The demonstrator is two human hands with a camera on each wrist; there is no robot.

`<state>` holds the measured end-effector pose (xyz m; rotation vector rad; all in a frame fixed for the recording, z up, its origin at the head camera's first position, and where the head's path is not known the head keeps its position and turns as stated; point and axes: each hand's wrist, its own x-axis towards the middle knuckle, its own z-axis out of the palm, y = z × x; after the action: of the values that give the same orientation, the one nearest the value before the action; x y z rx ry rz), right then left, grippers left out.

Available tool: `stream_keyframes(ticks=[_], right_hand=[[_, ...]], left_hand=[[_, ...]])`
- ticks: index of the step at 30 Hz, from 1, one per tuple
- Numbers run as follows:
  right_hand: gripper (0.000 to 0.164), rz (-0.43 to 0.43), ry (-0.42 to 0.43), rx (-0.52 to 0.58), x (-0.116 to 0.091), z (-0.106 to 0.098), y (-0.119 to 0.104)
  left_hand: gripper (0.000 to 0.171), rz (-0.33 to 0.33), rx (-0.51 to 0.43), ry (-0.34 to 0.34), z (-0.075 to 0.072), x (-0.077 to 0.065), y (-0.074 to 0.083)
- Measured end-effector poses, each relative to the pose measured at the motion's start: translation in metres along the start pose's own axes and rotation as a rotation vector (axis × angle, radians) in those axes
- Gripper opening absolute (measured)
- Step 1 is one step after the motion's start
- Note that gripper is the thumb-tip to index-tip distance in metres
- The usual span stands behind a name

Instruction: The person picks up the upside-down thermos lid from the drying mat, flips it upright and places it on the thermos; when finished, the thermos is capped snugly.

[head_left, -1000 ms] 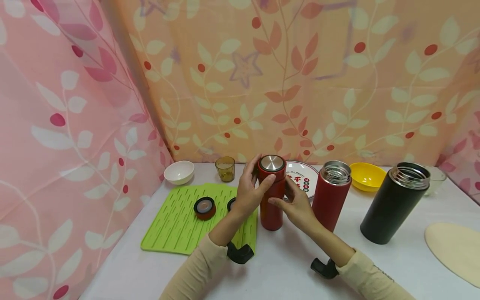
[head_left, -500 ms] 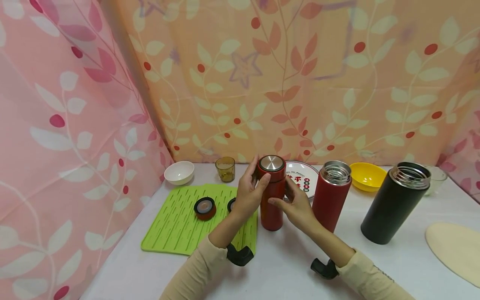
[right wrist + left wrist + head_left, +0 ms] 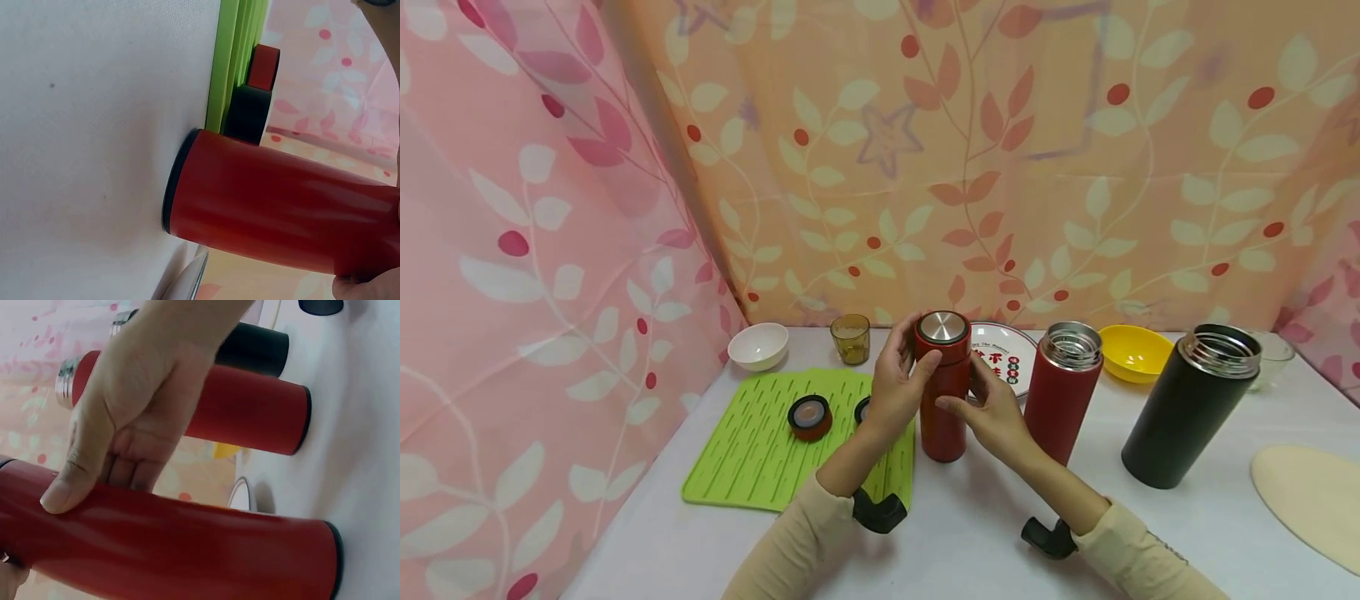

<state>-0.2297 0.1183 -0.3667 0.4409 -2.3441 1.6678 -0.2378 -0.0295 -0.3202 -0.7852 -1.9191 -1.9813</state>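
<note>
A red thermos [image 3: 945, 421] stands upright on the table, its steel-topped lid [image 3: 943, 328] seated on it. My left hand [image 3: 895, 392] grips it around the lid from the left, thumb across the front near the seam. From the right, my right hand [image 3: 1003, 412] holds the body below, thumb on the front. The far-side fingers are hidden behind the thermos. In the left wrist view, the right hand [image 3: 150, 394] shows against the red body [image 3: 187, 544]. The black-rimmed base [image 3: 178, 181] meets the table in the right wrist view.
Right of the hands stand a lidless red thermos [image 3: 1063, 400] and a lidless black one [image 3: 1183, 417]. A green mat [image 3: 737, 450] on the left bears a red-and-black lid [image 3: 809, 417] and a partly hidden black lid [image 3: 861, 409]. Behind are bowls, a plate [image 3: 1007, 342] and an amber glass [image 3: 851, 340].
My left thumb has slid slightly leftward across the front of the thermos near the lid seam. The right hand and the thermos stay in place.
</note>
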Motion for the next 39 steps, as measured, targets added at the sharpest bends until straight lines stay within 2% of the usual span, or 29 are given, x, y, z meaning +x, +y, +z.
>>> stream_keyframes(ticks=[3,9,13,16,21,24,27,30,34,35,37,39], right_hand=[[0.083,0.013,-0.002,-0.003,-0.001,0.000,-0.001],[0.084,0.031,-0.016,-0.002,-0.001,-0.001,-0.002],[0.083,0.026,-0.015,0.000,-0.001,-0.001,-0.001],[0.083,0.013,-0.014,0.005,0.000,-0.001,0.000],[0.083,0.026,-0.014,0.011,0.000,-0.003,0.000],[0.084,0.044,-0.018,0.019,0.000,-0.003,-0.001],[0.084,0.045,-0.020,0.017,0.001,-0.003,-0.001],[0.082,0.042,-0.019,0.023,0.001,-0.003,-0.001],[0.081,0.046,-0.022,0.028,0.002,-0.003,-0.001],[0.081,0.048,-0.022,0.027,0.002,-0.003,-0.001],[0.080,0.053,-0.021,0.025,0.001,-0.003,-0.001],[0.079,0.049,-0.022,0.023,0.001,-0.003,0.000]], left_hand=[[0.060,0.006,0.017,-0.015,0.000,0.000,-0.001],[0.078,-0.036,0.163,0.080,0.008,0.005,0.001],[0.075,-0.051,0.127,0.102,0.006,0.007,-0.002],[0.067,-0.031,0.086,0.056,-0.002,0.009,-0.005],[0.055,0.026,0.021,-0.122,-0.020,0.016,-0.013],[0.055,0.042,-0.002,-0.175,-0.024,0.018,-0.014],[0.069,0.048,0.031,-0.133,-0.021,0.016,-0.014],[0.080,0.022,0.074,-0.062,-0.011,0.012,0.001],[0.073,-0.051,0.115,0.017,0.001,0.009,0.022],[0.070,-0.066,0.115,0.031,0.002,0.009,0.023],[0.066,-0.081,0.115,0.034,0.001,0.009,0.023],[0.062,-0.068,0.104,0.010,-0.002,0.009,0.022]])
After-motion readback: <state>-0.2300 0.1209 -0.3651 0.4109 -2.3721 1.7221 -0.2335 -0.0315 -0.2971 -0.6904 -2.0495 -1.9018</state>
